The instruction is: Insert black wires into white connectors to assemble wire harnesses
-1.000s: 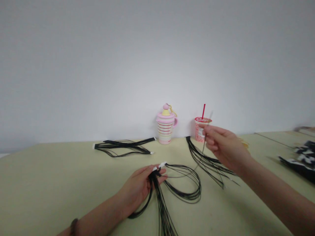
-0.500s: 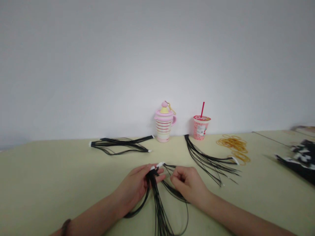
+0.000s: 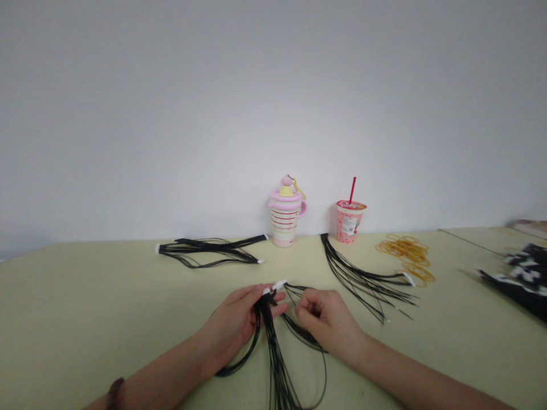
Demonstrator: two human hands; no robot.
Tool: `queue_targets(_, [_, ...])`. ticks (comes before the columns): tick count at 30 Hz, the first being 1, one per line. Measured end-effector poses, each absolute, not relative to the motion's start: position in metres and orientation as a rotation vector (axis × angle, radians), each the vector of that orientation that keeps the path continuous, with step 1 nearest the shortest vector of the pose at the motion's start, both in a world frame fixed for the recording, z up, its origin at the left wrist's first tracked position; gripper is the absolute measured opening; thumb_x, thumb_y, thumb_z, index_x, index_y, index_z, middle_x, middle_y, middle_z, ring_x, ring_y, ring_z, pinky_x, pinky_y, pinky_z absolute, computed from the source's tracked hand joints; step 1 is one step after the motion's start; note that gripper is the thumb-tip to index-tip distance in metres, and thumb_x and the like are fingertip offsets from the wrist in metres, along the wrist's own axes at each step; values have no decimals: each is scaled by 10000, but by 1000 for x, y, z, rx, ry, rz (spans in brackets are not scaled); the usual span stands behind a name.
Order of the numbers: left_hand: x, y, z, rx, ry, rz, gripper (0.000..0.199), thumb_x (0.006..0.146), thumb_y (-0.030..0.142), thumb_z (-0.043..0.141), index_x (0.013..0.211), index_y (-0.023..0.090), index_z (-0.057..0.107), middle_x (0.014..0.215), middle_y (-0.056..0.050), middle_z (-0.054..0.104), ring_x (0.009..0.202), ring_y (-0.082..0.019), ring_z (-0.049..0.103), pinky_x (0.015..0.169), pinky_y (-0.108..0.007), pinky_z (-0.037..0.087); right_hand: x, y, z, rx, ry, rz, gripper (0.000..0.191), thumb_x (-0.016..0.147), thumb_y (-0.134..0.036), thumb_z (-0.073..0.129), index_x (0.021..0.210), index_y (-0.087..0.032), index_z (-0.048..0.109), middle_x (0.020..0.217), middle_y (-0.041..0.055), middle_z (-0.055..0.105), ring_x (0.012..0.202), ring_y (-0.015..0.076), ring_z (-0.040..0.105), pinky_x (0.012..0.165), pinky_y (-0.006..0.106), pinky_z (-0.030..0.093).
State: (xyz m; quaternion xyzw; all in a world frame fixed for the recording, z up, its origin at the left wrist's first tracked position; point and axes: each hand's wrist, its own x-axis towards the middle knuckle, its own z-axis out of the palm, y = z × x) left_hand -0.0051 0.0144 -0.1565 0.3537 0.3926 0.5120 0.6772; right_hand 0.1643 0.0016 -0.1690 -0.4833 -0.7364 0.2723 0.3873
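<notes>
A wire harness of thin black wires with white connectors hangs from my left hand. The thumb and fingers of that hand pinch it near a white connector, and the wires fall toward the table's front edge. Just to the right, my right hand is closed, its fingertips curled around some of the black wires of the same harness. What exactly lies inside the curled fingers is hidden. One loose wire loops down below the right hand.
Two more black wire harnesses lie behind, one at left and one at right. A striped pink mug and a pink cup with a straw stand by the wall. Yellow rubber bands and black wire bundles lie at right.
</notes>
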Motion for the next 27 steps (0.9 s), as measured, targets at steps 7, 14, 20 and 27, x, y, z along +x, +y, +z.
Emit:
queue_targets(7, [-6,15,-158,803,873,1128,146,746,135,562,814,41,650,981,-166,652,966,-272,593,886,-391,479,164,2,-171,-1193,-1887,672,156,687,-138,477,531,-134,482,479,-48,415,444,44,343,417,143,245])
queue_targets(14, [-6,13,-155,790,891,1125,135,747,120,550,809,45,644,926,-158,669,919,-256,617,872,-382,486,165,3,-171,-1230,-1910,653,184,719,-156,446,541,-138,490,480,-40,436,456,55,365,430,155,243])
queue_targets(20, [-6,14,-156,807,888,1131,149,747,138,558,821,43,645,974,-165,657,951,-262,603,880,-382,482,167,2,-171,-1245,-1925,660,212,750,-174,418,577,-136,536,476,-34,462,443,60,374,429,161,234])
queue_targets(27, [-7,14,-156,830,813,1080,145,742,171,566,811,77,652,935,-130,676,957,-259,600,885,-392,468,166,1,-171,-1272,-1955,600,235,771,-178,404,587,-137,545,491,-25,484,461,71,410,449,166,247])
